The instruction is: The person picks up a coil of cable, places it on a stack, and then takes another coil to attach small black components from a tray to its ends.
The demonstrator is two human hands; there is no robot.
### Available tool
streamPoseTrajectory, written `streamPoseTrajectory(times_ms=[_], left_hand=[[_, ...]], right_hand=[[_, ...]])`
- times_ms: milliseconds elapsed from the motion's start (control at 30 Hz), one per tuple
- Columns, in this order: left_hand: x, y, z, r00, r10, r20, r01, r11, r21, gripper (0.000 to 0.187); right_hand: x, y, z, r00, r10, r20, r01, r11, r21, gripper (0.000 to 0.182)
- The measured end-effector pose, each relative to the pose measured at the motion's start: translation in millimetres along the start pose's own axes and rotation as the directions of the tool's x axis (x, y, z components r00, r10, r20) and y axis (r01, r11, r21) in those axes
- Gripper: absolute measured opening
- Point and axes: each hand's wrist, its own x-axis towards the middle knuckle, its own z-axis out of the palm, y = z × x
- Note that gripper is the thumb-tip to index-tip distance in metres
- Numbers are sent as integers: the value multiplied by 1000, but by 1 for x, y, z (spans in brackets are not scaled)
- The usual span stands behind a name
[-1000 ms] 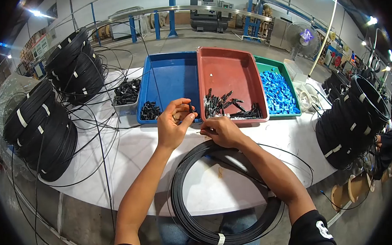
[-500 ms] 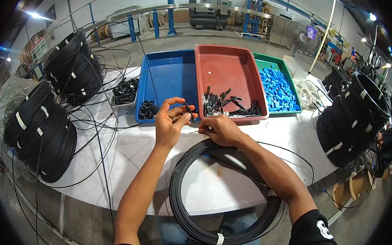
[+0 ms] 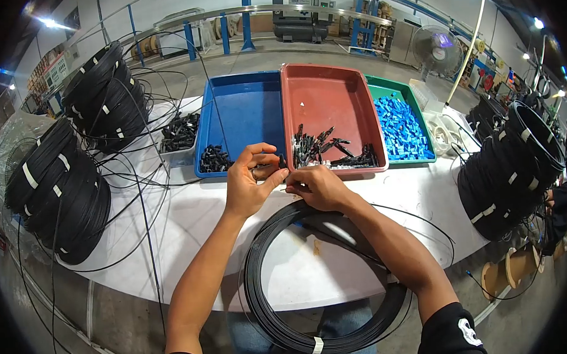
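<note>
My left hand (image 3: 248,182) pinches a small black connector piece (image 3: 281,162) between thumb and fingers, just in front of the blue tray (image 3: 245,112). My right hand (image 3: 316,187) grips the thin end of a black cable, its fingertips almost touching the left hand's. That cable belongs to a black coil (image 3: 314,278) lying on the white table (image 3: 189,220) and hanging over its near edge under my forearms.
A red tray (image 3: 330,97) holds black connector parts, a green tray (image 3: 401,129) holds blue pieces. A small bin of black parts (image 3: 180,134) sits left of the blue tray. Large black cable coils stand at the left (image 3: 60,189), back left (image 3: 103,97) and right (image 3: 511,171).
My left hand has turned the black piece and brought it right, close to the cable end in my right hand. The right hand has barely moved.
</note>
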Motion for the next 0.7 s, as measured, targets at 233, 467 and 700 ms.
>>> streamPoseTrajectory(times_ms=[233,467,700], left_hand=[[2,-4,-1,999,32,-41,-30,998,48,43],[2,-5,-3,999,-23,-39,27,994,104,38],[1,-2,-2,998,-36,-45,37,999,28,36]], right_hand=[[0,0,0,1000,19,12,-19,1000,9,12],[0,0,-1,1000,16,18,-16,1000,8,13],[0,-1,0,998,63,8,-63,998,-7,14]])
